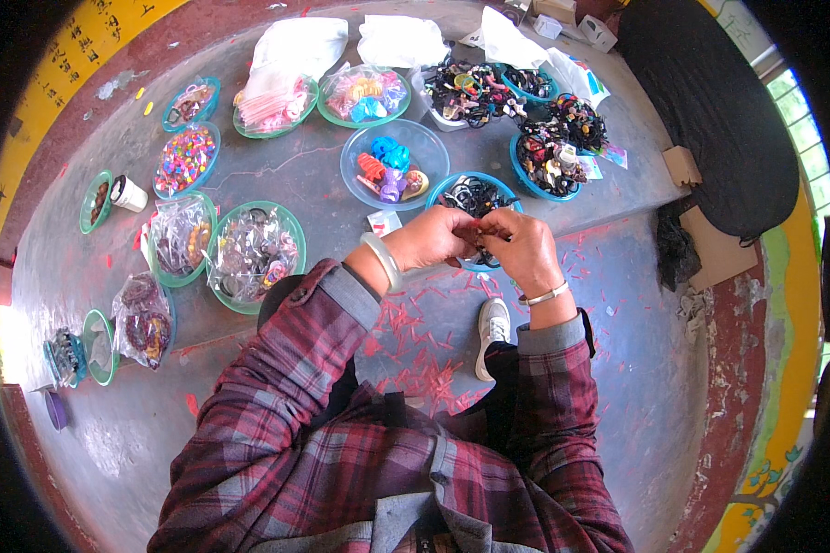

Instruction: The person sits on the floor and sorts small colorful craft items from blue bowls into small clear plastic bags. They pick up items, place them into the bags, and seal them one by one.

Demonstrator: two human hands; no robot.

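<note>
My left hand (436,236) and my right hand (526,249) meet, fingertips together, over the near side of a blue basket (436,191) of black hair ties (476,196). Both are closed in a pinch. Something small and dark sits between the fingertips, too covered by the fingers to name. Left of the basket, near my left wrist, lies a small white card (384,223). Just beyond, a clear blue bowl (352,166) holds blue, red and purple coiled bands and a round tan piece.
Bowls of beads and bagged trinkets stand at left, including a green basket (297,241). More hair ties fill a blue basket (532,187) and a white tray (448,122). White bags (300,46) lie behind. Red scraps (415,346) litter the lower floor. A black cushion (701,120) is at right.
</note>
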